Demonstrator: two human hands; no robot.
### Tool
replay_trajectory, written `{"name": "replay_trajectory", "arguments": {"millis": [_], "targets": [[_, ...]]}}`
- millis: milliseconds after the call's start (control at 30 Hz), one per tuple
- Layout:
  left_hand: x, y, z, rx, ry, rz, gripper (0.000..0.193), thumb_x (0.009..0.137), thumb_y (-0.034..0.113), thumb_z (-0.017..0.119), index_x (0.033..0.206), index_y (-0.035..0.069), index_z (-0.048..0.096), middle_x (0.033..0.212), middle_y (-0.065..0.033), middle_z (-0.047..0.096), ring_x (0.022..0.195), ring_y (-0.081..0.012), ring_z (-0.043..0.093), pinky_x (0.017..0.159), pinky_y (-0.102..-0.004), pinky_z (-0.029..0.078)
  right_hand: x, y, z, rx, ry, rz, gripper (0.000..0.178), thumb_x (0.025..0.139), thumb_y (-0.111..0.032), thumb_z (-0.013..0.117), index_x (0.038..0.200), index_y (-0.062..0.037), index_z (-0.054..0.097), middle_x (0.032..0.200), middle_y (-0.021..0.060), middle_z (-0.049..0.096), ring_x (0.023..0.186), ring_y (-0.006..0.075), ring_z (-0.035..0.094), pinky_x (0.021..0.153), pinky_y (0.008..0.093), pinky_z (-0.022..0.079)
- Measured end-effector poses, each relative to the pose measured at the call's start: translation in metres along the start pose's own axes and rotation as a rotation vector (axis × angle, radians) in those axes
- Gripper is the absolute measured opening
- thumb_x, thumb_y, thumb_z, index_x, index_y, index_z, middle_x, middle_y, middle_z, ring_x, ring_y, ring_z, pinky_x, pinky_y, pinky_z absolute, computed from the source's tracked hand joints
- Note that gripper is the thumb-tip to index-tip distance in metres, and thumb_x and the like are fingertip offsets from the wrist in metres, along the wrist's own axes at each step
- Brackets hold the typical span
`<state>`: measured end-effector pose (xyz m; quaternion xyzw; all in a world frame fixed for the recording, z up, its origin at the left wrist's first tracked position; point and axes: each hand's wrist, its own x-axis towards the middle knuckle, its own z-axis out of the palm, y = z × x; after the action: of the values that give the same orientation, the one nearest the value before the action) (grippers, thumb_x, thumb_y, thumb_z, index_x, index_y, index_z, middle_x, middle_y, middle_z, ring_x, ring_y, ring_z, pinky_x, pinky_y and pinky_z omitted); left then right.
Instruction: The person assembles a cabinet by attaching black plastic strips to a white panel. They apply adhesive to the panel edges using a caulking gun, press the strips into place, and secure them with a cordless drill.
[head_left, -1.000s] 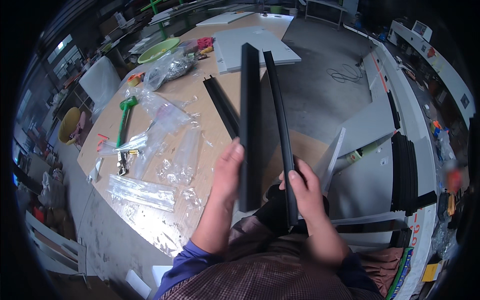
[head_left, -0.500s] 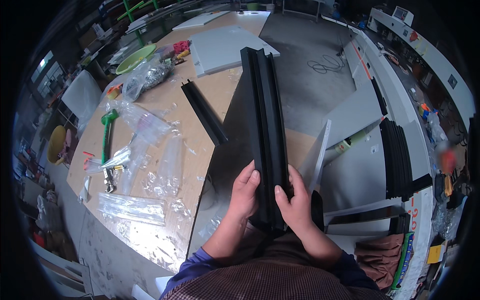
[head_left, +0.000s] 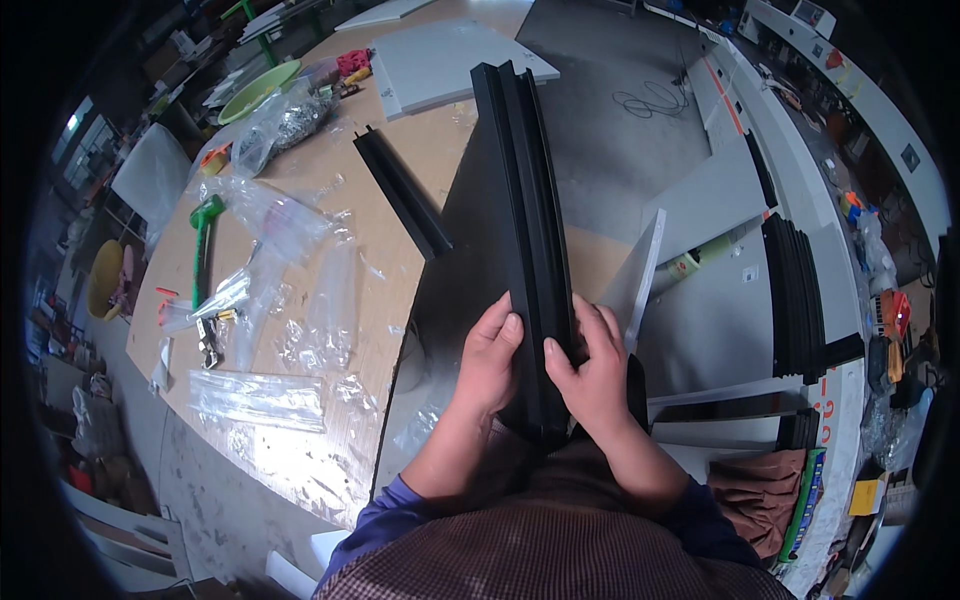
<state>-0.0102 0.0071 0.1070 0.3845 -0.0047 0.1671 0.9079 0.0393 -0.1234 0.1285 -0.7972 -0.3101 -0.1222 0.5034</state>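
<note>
Long black channelled profiles, lying side by side, stretch away from my body between my hands. My left hand grips their left edge near the close end, thumb on top. On the right edge my right hand is closed the same way, its thumb lying over the upper face. How many pieces are in the bundle I cannot tell. Another, shorter black profile rests on the wooden table, its near end at the table's right edge.
Clear plastic bags, a green hammer and a bag of metal hardware lie on the table. A light grey panel is at its far end. Stacked black strips and leaning grey panels stand to the right.
The view has shifted slightly, so the table and its things sit a little higher and further left. Both hands keep the same hold on the black profiles.
</note>
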Motion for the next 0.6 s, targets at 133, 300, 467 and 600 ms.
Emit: {"name": "replay_trajectory", "arguments": {"millis": [133, 300, 467, 600], "targets": [[0.005, 0.006, 0.003, 0.077, 0.056, -0.014, 0.046, 0.103, 0.021, 0.053, 0.142, -0.002, 0.046, 0.128, -0.0098, 0.061, 0.115, -0.0177, 0.059, 0.101, -0.032, 0.046, 0.006, -0.004, -0.002, 0.036, 0.005, 0.034, 0.053, 0.079, -0.006, 0.072, 0.129, 0.0035, 0.055, 0.11, 0.0141, 0.059, 0.09, 0.0221, 0.06, 0.079, 0.032, 0.051], [0.021, 0.013, 0.008, 0.008, 0.056, -0.1, 0.046, 0.102, 0.027, 0.055, 0.138, 0.0, 0.049, 0.119, -0.0107, 0.064, 0.105, -0.0184, 0.065, 0.093, -0.032, 0.053, 0.028, -0.004, -0.005, 0.17, -0.021, 0.121, 0.047, 0.079, -0.016, 0.075, 0.119, 0.0031, 0.06, 0.1, 0.0163, 0.063, 0.085, 0.0282, 0.065, 0.077, 0.0361, 0.053], [0.035, 0.014, 0.011, -0.034, 0.158, -0.15, 0.036, 0.105, 0.023, 0.049, 0.134, 0.001, 0.052, 0.113, -0.0096, 0.067, 0.097, -0.0165, 0.066, 0.086, -0.0302, 0.055, 0.044, 0.002, 0.0, 0.112, -0.109, 0.27, 0.042, 0.086, -0.015, 0.07, 0.123, 0.0032, 0.06, 0.108, 0.0126, 0.064, 0.089, 0.0167, 0.063, 0.076, 0.03, 0.052], [0.039, 0.01, 0.008, -0.044, 0.182, -0.173, 0.035, 0.105, 0.023, 0.049, 0.131, 0.001, 0.055, 0.108, -0.0075, 0.067, 0.091, -0.0135, 0.066, 0.08, -0.0275, 0.056, 0.049, 0.011, 0.005, 0.179, -0.142, 0.33, 0.04, 0.087, -0.017, 0.069, 0.121, 0.003, 0.061, 0.102, 0.0108, 0.067, 0.086, 0.0149, 0.063, 0.076, 0.0297, 0.052]]}}
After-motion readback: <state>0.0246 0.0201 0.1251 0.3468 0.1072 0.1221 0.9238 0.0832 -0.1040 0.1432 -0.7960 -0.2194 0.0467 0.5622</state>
